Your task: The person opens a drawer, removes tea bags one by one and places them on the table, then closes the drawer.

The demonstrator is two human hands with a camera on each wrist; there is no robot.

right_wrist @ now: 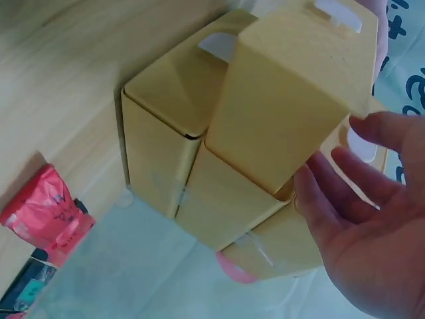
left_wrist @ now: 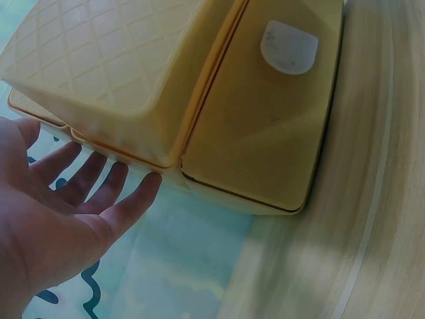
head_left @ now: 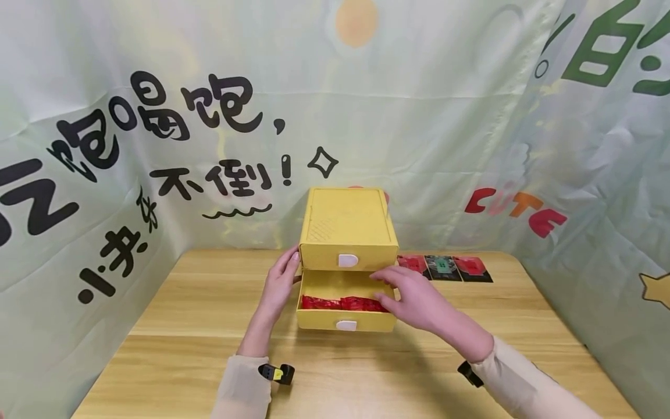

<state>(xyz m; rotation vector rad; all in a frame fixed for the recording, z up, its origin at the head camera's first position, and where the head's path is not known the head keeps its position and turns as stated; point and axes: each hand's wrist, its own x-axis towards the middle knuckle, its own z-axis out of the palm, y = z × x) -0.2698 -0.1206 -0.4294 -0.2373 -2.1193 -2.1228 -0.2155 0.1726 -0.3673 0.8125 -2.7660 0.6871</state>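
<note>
A yellow drawer cabinet (head_left: pixel 348 215) stands on the table, its middle drawer (head_left: pixel 346 320) pulled out. Red shiny packets (head_left: pixel 361 304) lie inside that drawer, behind its front wall. My left hand (head_left: pixel 277 285) is at the cabinet's left side; in the left wrist view its fingers are spread and fairly straight, with the fingertips by the cabinet's side wall. My right hand (head_left: pixel 416 299) is at the drawer's right rim. In the right wrist view, its thumb and loosely bent fingers are close to the drawer's upper edge, and no held item shows.
Red and dark packets (head_left: pixel 473 267) lie in a row on the table (head_left: pixel 209 326), right of the cabinet. The closed bottom drawer (left_wrist: pixel 265 119) sits under the pulled-out one. A printed curtain (head_left: pixel 419 128) surrounds the table's back and sides.
</note>
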